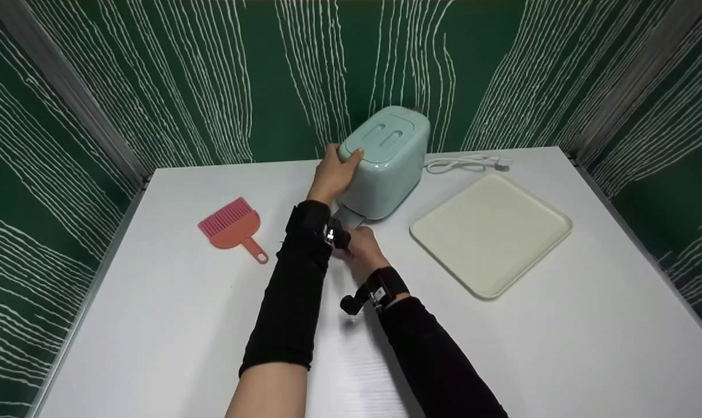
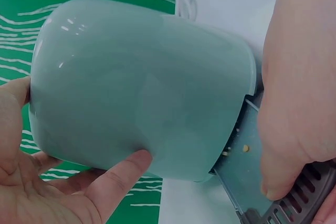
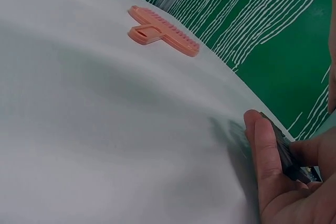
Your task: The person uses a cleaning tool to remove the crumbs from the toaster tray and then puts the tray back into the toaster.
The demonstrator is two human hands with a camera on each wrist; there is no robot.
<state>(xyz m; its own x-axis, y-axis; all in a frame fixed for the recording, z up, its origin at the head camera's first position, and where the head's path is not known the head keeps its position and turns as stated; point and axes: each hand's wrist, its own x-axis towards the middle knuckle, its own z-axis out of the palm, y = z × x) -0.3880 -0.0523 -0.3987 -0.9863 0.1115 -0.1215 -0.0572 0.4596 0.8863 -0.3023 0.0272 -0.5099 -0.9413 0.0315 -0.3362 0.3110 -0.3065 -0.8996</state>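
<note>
A mint-green toaster [image 1: 386, 186] stands at the back of the white table, two short slots on its lidded top. My left hand [image 1: 332, 174] holds it by the upper left side, thumb on one face and fingers round the other, as the left wrist view shows. From the toaster's bottom edge juts a flat crumb tray [image 2: 236, 174] with a dark slotted handle [image 2: 302, 195]. My right hand [image 1: 365, 252] pinches that handle between thumb and fingers. A few yellowish crumbs [image 2: 245, 148] lie on the tray, whose inner end is hidden inside the toaster.
An orange brush [image 1: 235, 229] with pink bristles lies on the left of the table. To the right is a cream rectangular tray [image 1: 490, 238]. The white power cord [image 1: 461, 162] is bundled behind it, near the green patterned wall [image 1: 304, 87].
</note>
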